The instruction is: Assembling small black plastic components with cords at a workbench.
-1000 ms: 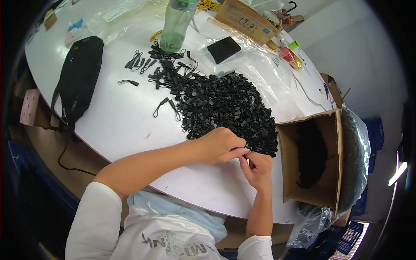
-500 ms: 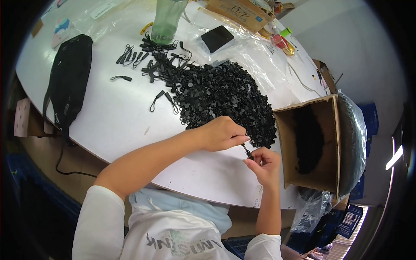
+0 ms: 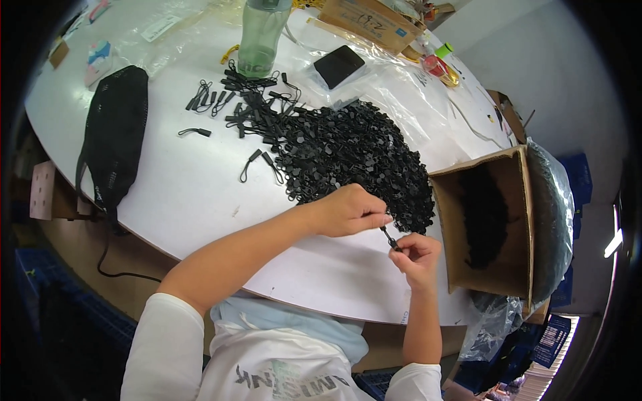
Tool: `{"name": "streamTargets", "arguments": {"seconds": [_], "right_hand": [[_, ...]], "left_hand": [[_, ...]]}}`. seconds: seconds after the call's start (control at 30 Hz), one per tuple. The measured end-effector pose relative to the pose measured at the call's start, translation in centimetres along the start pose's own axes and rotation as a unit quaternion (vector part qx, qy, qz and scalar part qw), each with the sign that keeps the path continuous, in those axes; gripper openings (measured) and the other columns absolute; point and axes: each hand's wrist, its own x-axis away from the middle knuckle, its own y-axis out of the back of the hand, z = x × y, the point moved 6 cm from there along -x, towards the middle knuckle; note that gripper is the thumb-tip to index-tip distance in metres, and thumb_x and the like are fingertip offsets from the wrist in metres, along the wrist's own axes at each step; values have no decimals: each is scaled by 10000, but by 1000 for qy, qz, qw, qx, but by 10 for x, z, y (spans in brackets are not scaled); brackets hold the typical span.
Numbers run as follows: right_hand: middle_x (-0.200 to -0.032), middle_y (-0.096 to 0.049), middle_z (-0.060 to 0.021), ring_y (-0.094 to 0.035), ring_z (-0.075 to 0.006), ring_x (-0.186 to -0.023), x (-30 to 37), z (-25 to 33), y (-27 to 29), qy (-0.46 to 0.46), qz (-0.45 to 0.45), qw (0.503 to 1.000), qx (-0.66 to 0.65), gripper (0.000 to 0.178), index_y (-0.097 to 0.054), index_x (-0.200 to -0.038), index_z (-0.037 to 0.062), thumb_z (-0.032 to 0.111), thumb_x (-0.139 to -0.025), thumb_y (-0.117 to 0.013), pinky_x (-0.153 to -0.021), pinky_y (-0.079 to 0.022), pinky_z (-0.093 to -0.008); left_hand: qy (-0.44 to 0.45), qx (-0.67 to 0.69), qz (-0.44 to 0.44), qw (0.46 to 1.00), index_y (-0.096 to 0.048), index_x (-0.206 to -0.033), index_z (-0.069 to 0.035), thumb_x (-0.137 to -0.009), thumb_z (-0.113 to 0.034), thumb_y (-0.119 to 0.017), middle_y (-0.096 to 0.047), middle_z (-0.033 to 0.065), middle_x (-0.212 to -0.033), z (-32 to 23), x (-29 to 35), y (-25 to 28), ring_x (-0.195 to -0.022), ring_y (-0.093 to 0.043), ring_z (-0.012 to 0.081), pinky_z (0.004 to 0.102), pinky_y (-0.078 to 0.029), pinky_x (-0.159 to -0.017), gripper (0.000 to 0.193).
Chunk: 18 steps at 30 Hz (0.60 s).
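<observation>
Over the near right part of the white table (image 3: 194, 200), my left hand (image 3: 351, 210) is closed, pinching one end of a thin black cord zipper pull (image 3: 386, 234). Lower and to the right, my right hand (image 3: 418, 259) pinches the other end, where a small dark piece, perhaps a zipper slider, is mostly covered by the fingers. The cord stretches taut between both hands. Just beyond them spreads a heap of small black zipper sliders (image 3: 361, 154). Looped cord pulls (image 3: 251, 100) lie at the heap's far left, and a single one (image 3: 195, 132) rests apart.
To the right, an open cardboard box (image 3: 491, 284) with black contents leans beside my right hand, clear plastic (image 3: 555, 220) around it. A green bottle (image 3: 262, 40), a black phone-like slab (image 3: 339, 67) and another carton (image 3: 368, 27) stand farther back. At left lies a black bag (image 3: 119, 134).
The whole view has shifted slightly, so everything appears a little lower and to the right. Both hands keep their pinch on the cord pull.
</observation>
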Motion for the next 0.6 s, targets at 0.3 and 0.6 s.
{"name": "streamTargets", "arguments": {"seconds": [0.3,0.6], "right_hand": [[-604,-461,63,-397,-28,-522,31,-47,93,-120,108,977,139,206,-611,-716,41,91,-671,-807,-450,-279,-201],[-681,-515,0,-472,-83,-613,31,-49,141,19,-470,866,-172,300,-601,-1097,-25,232,-951,-549,-532,-386,-210]], "left_hand": [[-89,-109,-55,988,-497,-633,-72,-870,-289,-683,-492,81,-525,-11,6,3,-463,-503,286,365,-377,-445,371],[-136,-125,-84,979,-467,-603,-79,-862,-296,-672,-480,78,-519,-17,7,2,-451,-481,299,381,-370,-432,395]]}}
